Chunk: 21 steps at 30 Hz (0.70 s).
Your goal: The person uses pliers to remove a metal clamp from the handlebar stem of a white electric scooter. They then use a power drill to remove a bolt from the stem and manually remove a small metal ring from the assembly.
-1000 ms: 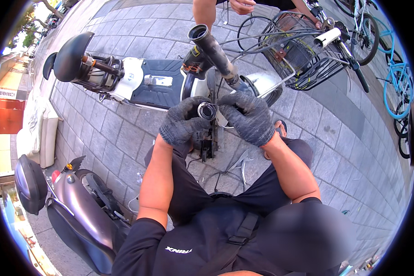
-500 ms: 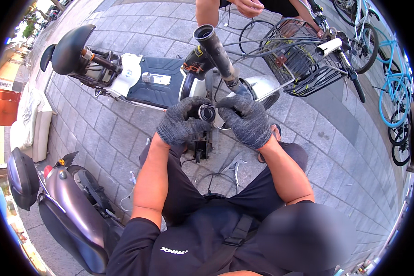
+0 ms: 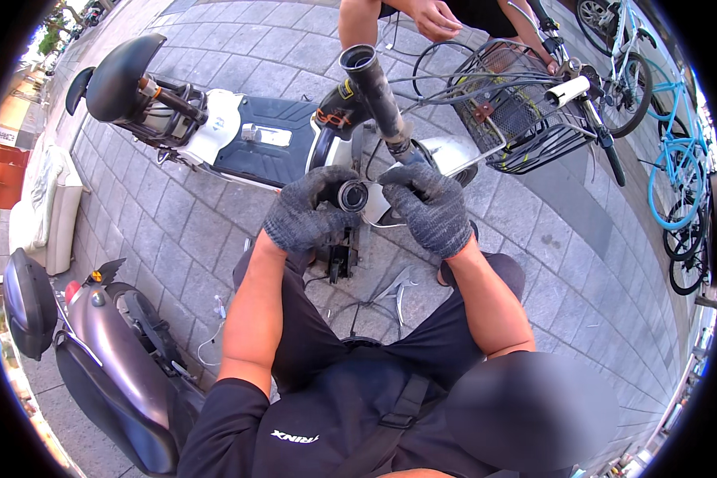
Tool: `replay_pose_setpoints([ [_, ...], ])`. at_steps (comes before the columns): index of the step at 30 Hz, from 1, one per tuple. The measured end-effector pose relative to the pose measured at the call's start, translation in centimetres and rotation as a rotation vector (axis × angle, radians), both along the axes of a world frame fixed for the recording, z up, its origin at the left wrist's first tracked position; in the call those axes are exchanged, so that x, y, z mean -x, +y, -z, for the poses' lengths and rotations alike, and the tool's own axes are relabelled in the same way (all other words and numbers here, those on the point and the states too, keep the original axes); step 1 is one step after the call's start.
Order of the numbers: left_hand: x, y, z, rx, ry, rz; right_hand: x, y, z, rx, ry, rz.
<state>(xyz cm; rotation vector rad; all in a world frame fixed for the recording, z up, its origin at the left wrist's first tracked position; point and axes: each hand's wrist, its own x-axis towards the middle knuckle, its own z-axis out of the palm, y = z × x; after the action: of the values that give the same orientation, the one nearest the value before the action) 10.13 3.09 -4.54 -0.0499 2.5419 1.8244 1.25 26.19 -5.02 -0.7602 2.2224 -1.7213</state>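
My left hand (image 3: 307, 209), in a grey knit glove, is closed round a short black tube-like part (image 3: 352, 196) with a pale metal rim, its round end facing up. My right hand (image 3: 430, 209), gloved alike, has thumb and fingers pinched together just right of it; anything between them is too small to make out. Beyond both hands an electric scooter (image 3: 267, 143) has its black steering tube (image 3: 374, 92) leaning up, open at the top. Below the left hand stands a dark forked metal piece (image 3: 340, 259).
The scooter's detached handlebar (image 3: 570, 92), with cables and a wire basket (image 3: 518, 119), is at the far right by another person's hand (image 3: 436, 20). Pliers (image 3: 400, 291) lie between my legs. A purple motor scooter (image 3: 127, 350) stands at left, bicycles (image 3: 677, 179) at right.
My right fingers have drawn slightly away from the rim of the black part. The left hand keeps its hold. The other person's hand has shifted slightly, and the whole view has moved a little.
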Motion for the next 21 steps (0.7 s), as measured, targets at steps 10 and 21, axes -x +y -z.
replay_pose_setpoints([
  [10, -0.2, -0.2, 0.7, -0.016, 0.067, -0.044, -0.3, -0.4, -0.9, -0.078, -0.023, -0.019],
  [21, -0.3, -0.4, 2.3, -0.033, 0.139, -0.059, 0.1, -0.2, -0.9, -0.041, -0.102, -0.027],
])
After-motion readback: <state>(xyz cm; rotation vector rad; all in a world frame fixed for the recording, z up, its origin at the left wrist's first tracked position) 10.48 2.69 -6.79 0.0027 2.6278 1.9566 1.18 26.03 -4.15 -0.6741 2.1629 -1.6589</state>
